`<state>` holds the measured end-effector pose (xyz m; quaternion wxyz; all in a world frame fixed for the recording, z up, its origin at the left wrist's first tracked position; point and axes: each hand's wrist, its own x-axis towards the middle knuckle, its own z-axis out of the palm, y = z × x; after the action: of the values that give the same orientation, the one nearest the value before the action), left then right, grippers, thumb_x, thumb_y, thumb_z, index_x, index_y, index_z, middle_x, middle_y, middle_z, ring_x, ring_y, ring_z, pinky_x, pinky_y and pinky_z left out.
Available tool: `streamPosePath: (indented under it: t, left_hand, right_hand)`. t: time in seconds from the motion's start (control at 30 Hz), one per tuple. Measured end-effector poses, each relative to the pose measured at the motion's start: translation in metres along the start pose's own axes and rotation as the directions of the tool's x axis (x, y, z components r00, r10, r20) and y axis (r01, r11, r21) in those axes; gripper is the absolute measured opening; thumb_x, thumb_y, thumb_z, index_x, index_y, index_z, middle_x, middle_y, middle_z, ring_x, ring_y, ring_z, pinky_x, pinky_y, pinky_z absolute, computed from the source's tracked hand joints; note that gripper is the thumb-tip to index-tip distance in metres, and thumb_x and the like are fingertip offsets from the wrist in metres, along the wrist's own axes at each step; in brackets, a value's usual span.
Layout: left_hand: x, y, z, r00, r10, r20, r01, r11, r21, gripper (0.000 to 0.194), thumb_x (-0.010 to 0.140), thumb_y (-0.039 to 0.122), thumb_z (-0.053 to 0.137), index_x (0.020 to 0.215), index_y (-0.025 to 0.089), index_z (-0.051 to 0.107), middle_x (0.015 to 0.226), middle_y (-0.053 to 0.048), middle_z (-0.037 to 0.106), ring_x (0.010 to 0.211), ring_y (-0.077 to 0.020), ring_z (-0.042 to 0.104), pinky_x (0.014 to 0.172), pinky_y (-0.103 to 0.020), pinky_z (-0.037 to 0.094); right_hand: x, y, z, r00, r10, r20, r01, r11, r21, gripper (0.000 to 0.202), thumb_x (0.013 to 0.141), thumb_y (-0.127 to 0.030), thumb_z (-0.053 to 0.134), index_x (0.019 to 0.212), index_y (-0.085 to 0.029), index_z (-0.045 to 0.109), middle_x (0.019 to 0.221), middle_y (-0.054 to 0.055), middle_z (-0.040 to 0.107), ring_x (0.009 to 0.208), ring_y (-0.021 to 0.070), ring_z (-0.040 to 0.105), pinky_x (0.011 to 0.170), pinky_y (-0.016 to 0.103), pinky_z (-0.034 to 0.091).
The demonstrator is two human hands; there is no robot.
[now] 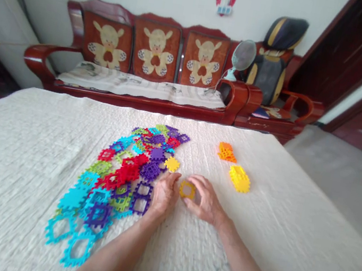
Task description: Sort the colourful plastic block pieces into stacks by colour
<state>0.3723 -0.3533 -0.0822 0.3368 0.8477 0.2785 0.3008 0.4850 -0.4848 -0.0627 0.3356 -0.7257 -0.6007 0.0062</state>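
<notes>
My right hand (205,199) pinches a yellow square frame tile (187,190) with notched edges between thumb and fingers, just above the cloth. Close beside it on the left, my left hand (166,193) is closed with its fingers curled together; whatever may be in them is hidden. A solid yellow tile (172,164) lies just beyond my left hand, at the edge of a long heap. Purple frame tiles (141,197) lie right beside that hand. The heap also holds red tiles (128,173) and light blue tiles (73,199), with green ones among them.
A stack of yellow tiles (239,179) and a small pile of orange tiles (227,152) stand to the right on the quilted white cloth (22,163). Behind the table are a wooden sofa (137,103), a small fan (244,55) and an armchair with a massage cushion (266,76).
</notes>
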Motion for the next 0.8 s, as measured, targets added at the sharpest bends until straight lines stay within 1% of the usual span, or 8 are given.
streamPosePath:
  t: [0.1,0.2,0.37,0.47,0.57,0.63,0.73,0.8]
  left_hand:
    - [0.001,0.001,0.000,1.000,-0.011,-0.004,0.011,1.000,-0.016,0.036,0.081,0.006,0.041,0.101,0.018,0.069,0.090,-0.005,0.070,0.086,-0.0144,0.064,0.082,-0.026,0.051]
    - [0.001,0.002,-0.001,1.000,-0.028,-0.004,0.028,0.999,-0.024,0.038,0.081,0.005,0.041,0.102,0.018,0.069,0.092,-0.005,0.071,0.087,-0.0144,0.064,0.083,-0.026,0.051]
    - [0.001,0.002,-0.001,0.997,-0.048,0.052,0.046,0.999,0.028,0.037,0.082,0.008,0.043,0.103,0.020,0.070,0.094,-0.006,0.071,0.090,-0.0156,0.064,0.083,-0.026,0.050]
    - [0.001,0.001,-0.001,0.997,-0.036,0.072,0.032,0.998,0.050,0.037,0.081,0.007,0.043,0.103,0.021,0.071,0.093,-0.005,0.070,0.089,-0.0155,0.064,0.082,-0.025,0.050]
    - [0.002,-0.002,0.001,0.998,-0.021,0.055,0.019,0.998,0.053,0.037,0.080,0.006,0.043,0.101,0.020,0.071,0.091,-0.005,0.070,0.089,-0.0154,0.064,0.083,-0.025,0.049]
    - [0.002,-0.004,0.003,0.999,-0.006,0.045,0.004,0.999,0.050,0.037,0.079,0.005,0.043,0.099,0.020,0.071,0.091,-0.005,0.070,0.088,-0.0153,0.064,0.082,-0.025,0.049]
    - [0.002,-0.005,0.004,0.999,0.012,0.033,-0.013,0.999,0.051,0.037,0.080,0.006,0.042,0.098,0.019,0.071,0.091,-0.005,0.070,0.086,-0.0150,0.064,0.080,-0.024,0.049]
    - [0.002,-0.005,0.004,0.999,0.021,0.027,-0.022,0.998,0.057,0.035,0.082,0.007,0.042,0.097,0.019,0.071,0.090,-0.005,0.070,0.086,-0.0150,0.064,0.080,-0.024,0.048]
  right_hand:
    - [-0.001,0.005,0.001,0.997,-0.036,0.071,0.039,0.998,-0.044,0.040,0.077,-0.030,0.064,0.116,-0.021,0.061,0.122,0.010,0.060,0.115,0.0269,0.055,0.100,0.046,0.043]
    - [0.000,0.011,0.004,1.000,-0.025,0.018,0.025,0.999,-0.039,0.026,0.086,-0.029,0.055,0.109,-0.022,0.064,0.119,0.010,0.063,0.113,0.0247,0.058,0.098,0.043,0.046]
    - [-0.001,0.022,0.002,0.972,0.195,-0.133,-0.187,0.980,0.067,0.034,0.095,-0.030,0.035,0.116,-0.022,0.059,0.089,0.006,0.072,0.083,0.0202,0.068,0.076,0.033,0.054]
    - [-0.001,0.030,-0.006,0.956,0.271,-0.110,-0.264,0.962,0.074,0.034,0.094,-0.032,0.034,0.116,-0.023,0.059,0.077,0.002,0.070,0.070,0.0180,0.067,0.066,0.029,0.052]
    - [0.002,0.034,-0.015,0.962,0.256,-0.098,-0.254,0.967,0.035,0.032,0.092,-0.030,0.035,0.106,-0.022,0.063,0.088,0.004,0.070,0.082,0.0185,0.066,0.073,0.030,0.052]
    - [0.003,0.033,-0.017,0.952,0.242,-0.189,-0.255,0.966,-0.046,0.031,0.090,-0.031,0.039,0.109,-0.019,0.061,0.100,0.008,0.067,0.094,0.0218,0.063,0.082,0.035,0.051]
    - [0.003,0.028,-0.013,0.898,0.285,-0.335,-0.369,0.903,-0.222,0.042,0.085,-0.041,0.052,0.119,-0.015,0.056,0.100,0.014,0.060,0.096,0.0278,0.059,0.083,0.041,0.049]
    - [0.001,0.023,-0.006,0.870,0.334,-0.363,-0.446,0.846,-0.292,0.048,0.080,-0.048,0.060,0.117,-0.017,0.056,0.094,0.013,0.058,0.091,0.0287,0.058,0.078,0.041,0.048]
